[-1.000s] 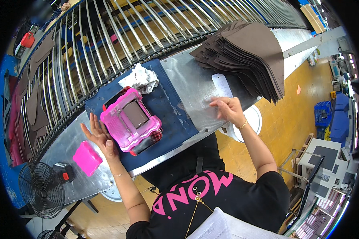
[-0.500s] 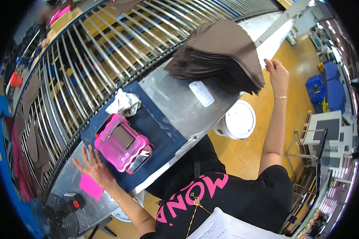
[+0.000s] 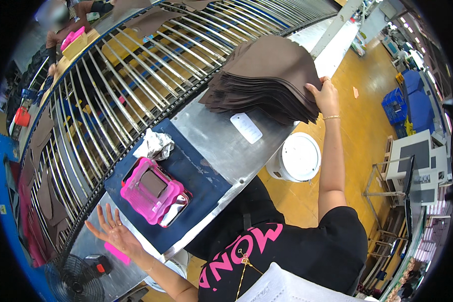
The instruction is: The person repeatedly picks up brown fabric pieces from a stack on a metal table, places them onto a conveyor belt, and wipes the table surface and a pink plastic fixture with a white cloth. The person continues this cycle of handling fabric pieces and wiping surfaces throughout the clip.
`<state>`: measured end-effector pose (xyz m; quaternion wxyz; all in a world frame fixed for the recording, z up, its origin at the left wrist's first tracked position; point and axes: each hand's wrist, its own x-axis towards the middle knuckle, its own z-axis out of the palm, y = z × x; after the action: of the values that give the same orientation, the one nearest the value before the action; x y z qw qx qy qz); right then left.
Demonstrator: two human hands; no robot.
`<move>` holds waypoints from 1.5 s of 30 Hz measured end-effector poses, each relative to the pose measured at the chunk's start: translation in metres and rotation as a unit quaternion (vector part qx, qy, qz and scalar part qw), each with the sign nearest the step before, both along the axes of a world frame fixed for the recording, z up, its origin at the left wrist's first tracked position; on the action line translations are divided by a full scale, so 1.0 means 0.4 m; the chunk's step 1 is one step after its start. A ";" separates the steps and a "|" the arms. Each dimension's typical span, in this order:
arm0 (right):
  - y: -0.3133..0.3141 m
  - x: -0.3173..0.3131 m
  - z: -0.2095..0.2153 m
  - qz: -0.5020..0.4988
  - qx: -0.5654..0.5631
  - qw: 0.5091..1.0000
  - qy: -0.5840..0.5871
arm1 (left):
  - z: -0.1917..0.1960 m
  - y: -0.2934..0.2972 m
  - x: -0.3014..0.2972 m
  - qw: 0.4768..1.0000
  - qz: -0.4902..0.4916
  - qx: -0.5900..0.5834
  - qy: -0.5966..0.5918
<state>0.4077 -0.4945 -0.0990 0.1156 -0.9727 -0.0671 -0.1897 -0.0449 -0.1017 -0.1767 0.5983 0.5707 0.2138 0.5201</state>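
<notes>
My right hand [image 3: 327, 98] is at the right edge of a thick stack of brown, leather-like cut pieces [image 3: 277, 60]. Its thumb lies over the top piece and its fingers close at the rim; how many pieces it pinches is hidden. My left hand [image 3: 117, 236] hovers palm up over the metal table, fingers spread, holding nothing. Beneath it, partly covered, lies a flat pink piece [image 3: 118, 253]. A pink scalloped-edged holder [image 3: 145, 205] with a brown patch in its middle sits on a dark blue mat [image 3: 206, 171], beside a crumpled whitish cloth [image 3: 155, 145].
Along the table's far side runs a conveyor of metal rollers [image 3: 131, 95] bearing brown cut pieces. A white tag [image 3: 246, 128] lies before the stack. A lidded white bucket [image 3: 299, 157] stands below the table edge. A black fan [image 3: 74, 279] is at lower left; another person is behind the conveyor.
My right hand has moved left from beside the stack onto its edge. My left hand stays spread, shifted slightly. The whole view has shifted a little, showing more of the person behind.
</notes>
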 end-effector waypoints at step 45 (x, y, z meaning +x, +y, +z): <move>0.657 -0.426 -0.039 0.730 0.223 0.646 0.027 | 0.219 0.016 -0.194 0.958 0.090 0.032 0.271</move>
<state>0.2372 -0.2317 -0.1145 0.4318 -0.5586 -0.7077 -0.0266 -0.1224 -0.0954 -0.0891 0.4502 0.6874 0.4014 0.4046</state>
